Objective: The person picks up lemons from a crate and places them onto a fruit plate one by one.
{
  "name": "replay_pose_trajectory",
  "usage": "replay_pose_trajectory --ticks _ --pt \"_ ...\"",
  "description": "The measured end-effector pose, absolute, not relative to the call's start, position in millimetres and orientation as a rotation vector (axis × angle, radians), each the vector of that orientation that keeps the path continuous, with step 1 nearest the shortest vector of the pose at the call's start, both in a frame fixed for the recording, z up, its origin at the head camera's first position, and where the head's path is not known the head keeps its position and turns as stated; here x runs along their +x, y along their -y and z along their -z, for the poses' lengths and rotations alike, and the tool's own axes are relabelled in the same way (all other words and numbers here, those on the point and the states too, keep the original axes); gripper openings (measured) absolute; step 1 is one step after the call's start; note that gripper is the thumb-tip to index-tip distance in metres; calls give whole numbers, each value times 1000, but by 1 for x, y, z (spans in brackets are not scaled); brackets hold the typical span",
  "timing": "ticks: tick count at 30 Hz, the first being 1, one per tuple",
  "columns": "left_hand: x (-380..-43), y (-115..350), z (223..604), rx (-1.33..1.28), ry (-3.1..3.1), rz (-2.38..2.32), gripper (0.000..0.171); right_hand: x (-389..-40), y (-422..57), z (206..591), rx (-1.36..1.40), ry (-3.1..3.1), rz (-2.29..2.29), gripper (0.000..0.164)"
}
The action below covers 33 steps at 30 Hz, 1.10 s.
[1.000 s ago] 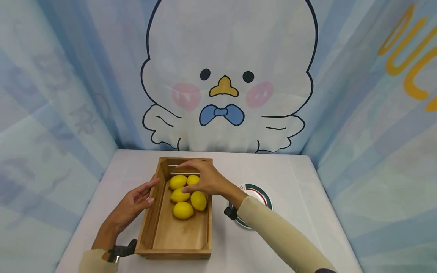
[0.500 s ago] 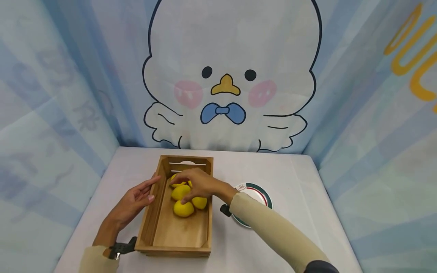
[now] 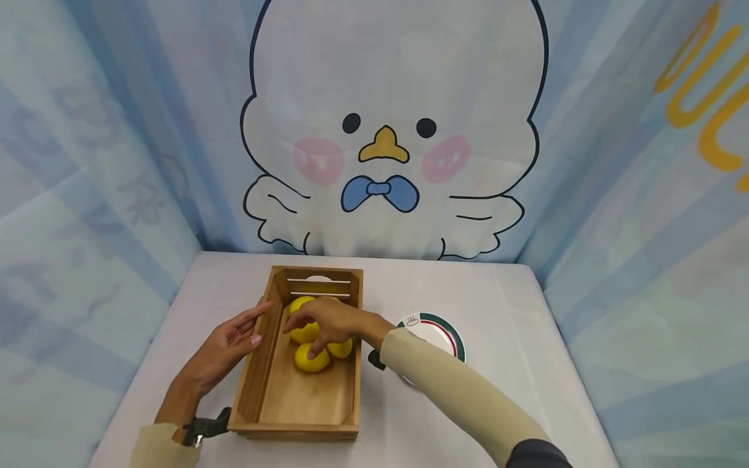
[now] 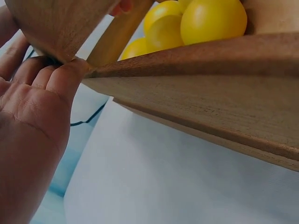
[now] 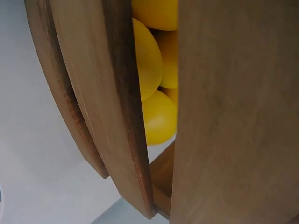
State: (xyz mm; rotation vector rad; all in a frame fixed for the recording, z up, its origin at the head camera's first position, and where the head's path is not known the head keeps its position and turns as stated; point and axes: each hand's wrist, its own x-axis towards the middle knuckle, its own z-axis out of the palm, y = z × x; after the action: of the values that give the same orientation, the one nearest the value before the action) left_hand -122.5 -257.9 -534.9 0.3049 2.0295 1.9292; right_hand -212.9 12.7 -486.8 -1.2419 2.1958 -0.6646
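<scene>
Several yellow lemons lie bunched towards the far end of a wooden crate. Over them reaches my right hand, its thumb on the nearest lemon and its fingers spread across the others, partly covering them. My left hand touches the crate's left wall with nearly straight fingers; the left wrist view shows that hand beside the wooden side, with lemons beyond. In the right wrist view, lemons show through a gap between slats, and the right hand is out of sight.
A white plate with a green and red rim stands right of the crate, partly hidden under the right forearm. White cloth covers the table. Printed curtains enclose it at the back and sides.
My right hand has moved down and towards me, from above the far lemons to the nearer ones, its thumb now on the nearest lemon. The left hand keeps its place at the crate.
</scene>
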Motion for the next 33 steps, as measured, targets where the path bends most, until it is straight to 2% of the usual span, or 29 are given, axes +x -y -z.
replay_pose_trajectory --ticks 9,18,33 --pt "-124 256 536 304 -2006 -1950 63 -216 -2 494 -1307 -2184 523 59" --pt "-124 258 538 323 -2009 -1954 63 -217 4 502 -1229 -2183 464 56" --pt "-123 258 539 328 -2011 -1953 64 -213 12 516 -1314 -2160 328 48"
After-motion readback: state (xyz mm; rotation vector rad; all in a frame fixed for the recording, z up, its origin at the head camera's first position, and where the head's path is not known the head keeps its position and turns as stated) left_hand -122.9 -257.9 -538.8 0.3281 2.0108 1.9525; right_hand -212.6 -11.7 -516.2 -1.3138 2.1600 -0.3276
